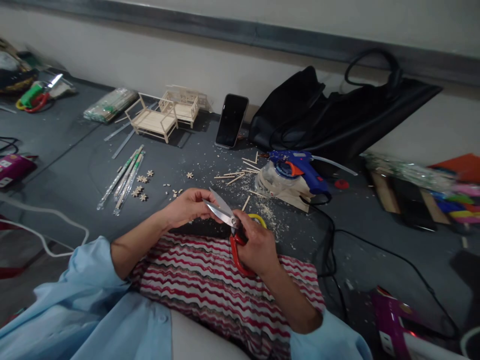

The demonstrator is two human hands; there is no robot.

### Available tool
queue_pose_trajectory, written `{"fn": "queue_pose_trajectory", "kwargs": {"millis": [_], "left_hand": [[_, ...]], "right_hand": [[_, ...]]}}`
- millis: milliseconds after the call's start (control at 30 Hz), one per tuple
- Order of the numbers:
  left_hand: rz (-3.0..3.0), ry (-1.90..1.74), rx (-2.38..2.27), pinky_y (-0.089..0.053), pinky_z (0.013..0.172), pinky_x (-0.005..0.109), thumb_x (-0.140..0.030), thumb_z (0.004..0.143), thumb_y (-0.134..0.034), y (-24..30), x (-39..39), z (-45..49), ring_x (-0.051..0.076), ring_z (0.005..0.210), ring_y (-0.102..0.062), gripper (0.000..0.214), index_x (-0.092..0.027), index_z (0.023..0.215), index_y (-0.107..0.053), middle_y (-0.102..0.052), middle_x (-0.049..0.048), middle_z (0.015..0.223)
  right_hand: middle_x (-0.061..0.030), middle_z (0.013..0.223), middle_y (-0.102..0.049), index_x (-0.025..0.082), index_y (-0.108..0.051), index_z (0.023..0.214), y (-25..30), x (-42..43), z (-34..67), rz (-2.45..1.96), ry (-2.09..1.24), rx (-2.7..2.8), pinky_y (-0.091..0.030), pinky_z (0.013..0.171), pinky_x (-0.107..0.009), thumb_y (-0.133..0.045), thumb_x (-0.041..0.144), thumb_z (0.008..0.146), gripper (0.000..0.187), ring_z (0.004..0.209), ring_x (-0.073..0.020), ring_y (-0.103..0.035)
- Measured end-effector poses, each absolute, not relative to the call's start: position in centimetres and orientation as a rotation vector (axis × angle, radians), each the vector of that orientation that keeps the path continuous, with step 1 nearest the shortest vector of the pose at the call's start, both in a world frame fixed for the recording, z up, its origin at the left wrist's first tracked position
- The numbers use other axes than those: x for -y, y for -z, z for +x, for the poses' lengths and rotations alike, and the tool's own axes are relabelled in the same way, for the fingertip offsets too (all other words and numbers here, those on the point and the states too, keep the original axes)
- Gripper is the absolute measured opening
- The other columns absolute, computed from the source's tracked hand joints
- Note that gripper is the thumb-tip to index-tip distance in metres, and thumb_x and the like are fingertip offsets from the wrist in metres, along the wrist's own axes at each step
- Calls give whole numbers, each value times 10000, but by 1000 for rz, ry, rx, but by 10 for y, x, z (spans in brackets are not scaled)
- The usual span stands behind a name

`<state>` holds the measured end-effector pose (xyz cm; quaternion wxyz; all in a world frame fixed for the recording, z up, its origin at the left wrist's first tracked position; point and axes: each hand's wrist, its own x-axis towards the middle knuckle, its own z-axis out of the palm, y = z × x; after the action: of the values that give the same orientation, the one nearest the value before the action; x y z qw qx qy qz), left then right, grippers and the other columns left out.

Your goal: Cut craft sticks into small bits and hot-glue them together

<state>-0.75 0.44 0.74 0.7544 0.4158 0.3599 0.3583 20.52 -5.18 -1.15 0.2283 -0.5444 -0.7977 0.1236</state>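
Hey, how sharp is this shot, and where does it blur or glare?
Head view: sharp in the middle, where the right hand holds the scissors, with a bright glint on them; smeared at the right edge over the coloured clutter and at the far left; light dim overall.

No lettering is legible: the white labels on the purple box [13,167] at 9 o'clock and the purple carton [390,325] at 4 o'clock are blurred.
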Motion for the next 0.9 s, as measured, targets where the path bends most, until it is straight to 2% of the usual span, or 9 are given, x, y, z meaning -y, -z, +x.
{"fn": "queue_pose_trajectory", "kwargs": {"millis": [133,333,567,700,833,900], "left_hand": [[936,-792,-775,-366,507,200,-268,642,-811,-6,-4,-8,79,526,-563,216,-111,710,-680,-690,45,646],[946,-809,-763,-411,531,215,-393,658,-826,-10,-3,-9,121,596,-629,345,-105,803,-702,-711,72,697],[926,-835,-761,-440,587,202,-359,710,-800,-10,-5,-10,142,712,-677,294,-114,817,-677,-617,6,652],[987,-829,-761,-417,588,204,-381,744,-773,-8,-5,-10,129,686,-653,292,-122,823,-664,-587,-10,627],[1048,-870,-734,-397,596,211,-410,762,-754,-6,-5,-9,125,713,-627,312,-121,829,-657,-649,36,725],[1099,-899,-719,-399,608,218,-410,777,-740,-3,-5,-9,103,667,-579,302,-128,846,-658,-644,28,725]], "right_hand": [[-54,908,-741,212,-590,1242,13,53,206,-1513,-301,2202,-527,742,-300,-547,202,766,478,796,-210,-680],[-6,692,-686,211,-605,1175,18,52,204,-1548,-293,2175,-469,586,-258,-533,184,747,434,621,-182,-630],[42,629,-588,212,-581,1092,22,43,211,-1566,-405,1928,-412,512,-225,-520,245,794,306,509,-130,-528],[25,659,-602,213,-593,1111,19,44,210,-1559,-343,1998,-415,532,-238,-519,265,807,317,531,-140,-538],[-1,695,-653,218,-611,1149,15,46,206,-1544,-211,2102,-437,595,-265,-531,242,781,377,600,-171,-588],[-7,699,-666,228,-622,1150,14,47,205,-1562,-166,2133,-437,609,-268,-541,237,767,392,637,-184,-608]]}}
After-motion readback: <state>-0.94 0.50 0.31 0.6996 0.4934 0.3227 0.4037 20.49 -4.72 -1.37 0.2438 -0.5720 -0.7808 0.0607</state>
